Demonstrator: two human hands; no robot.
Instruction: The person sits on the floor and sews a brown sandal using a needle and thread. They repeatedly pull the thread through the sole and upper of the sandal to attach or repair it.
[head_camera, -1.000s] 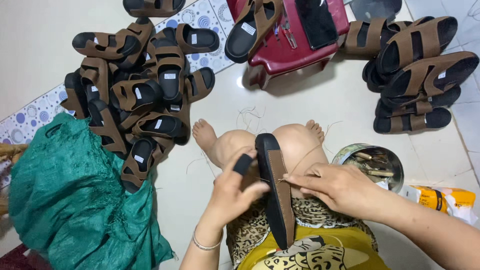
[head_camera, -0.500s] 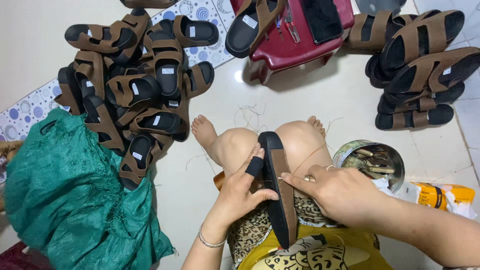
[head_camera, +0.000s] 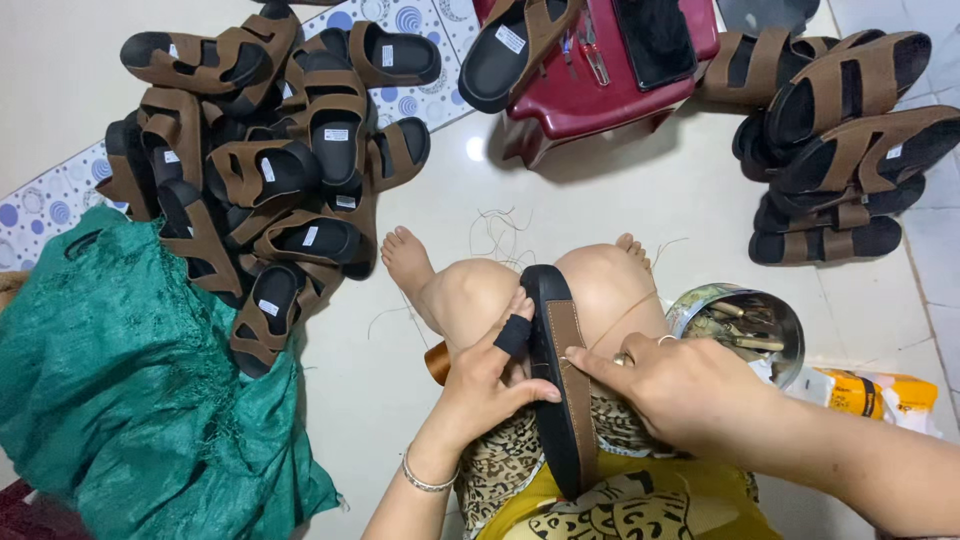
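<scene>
In the head view, a black-soled sandal (head_camera: 562, 385) with a brown strap lies along the person's lap, its long axis running from the knees back toward the body, toe end away. The left hand (head_camera: 487, 380) sits on its left side, fingers closed against the sole edge, one finger wearing a black sleeve. The right hand (head_camera: 690, 385) comes in from the right, fingertips pinched together on the brown strap, a thin thread (head_camera: 625, 318) leading off from there. Both hands touch the sandal. A round tin (head_camera: 742, 325) sits just right of the knee on the floor (head_camera: 620, 200).
</scene>
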